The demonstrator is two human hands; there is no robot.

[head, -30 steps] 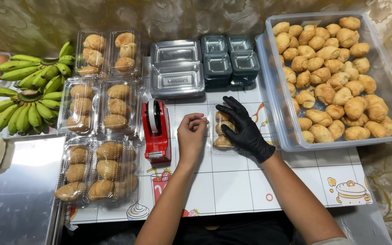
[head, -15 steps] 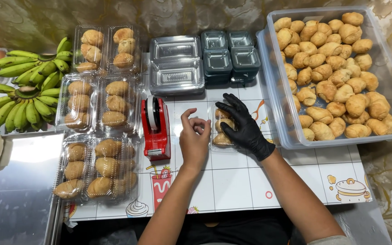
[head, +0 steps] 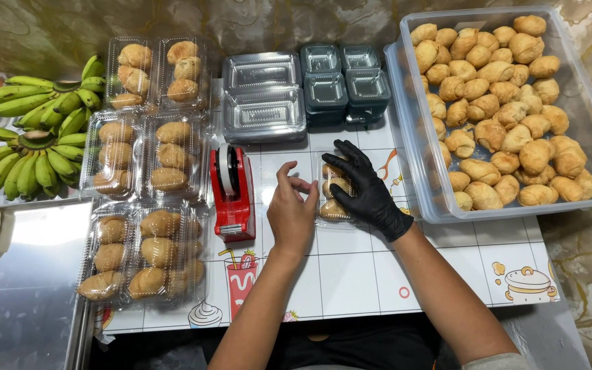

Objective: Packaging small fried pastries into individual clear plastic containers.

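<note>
Midway along the tiled counter [head: 351, 274], gloved right hand [head: 368, 188] spread flat over a small clear pastry box [head: 334, 195], pressing its lid down. Bare left hand [head: 290, 209] hovering just beside the box's left edge, thumb and fingers loosely curled, nothing visibly held. Red tape dispenser [head: 233, 195] just left of that hand. Sealed packs [head: 142, 205] stacked toward the counter's left edge, empty trays [head: 265, 99] at the back, big tub of pastries [head: 515, 109] at the right edge. Risk, as judged: lid springing open should the glove ease off, or pastries crushed under too firm a press.
</note>
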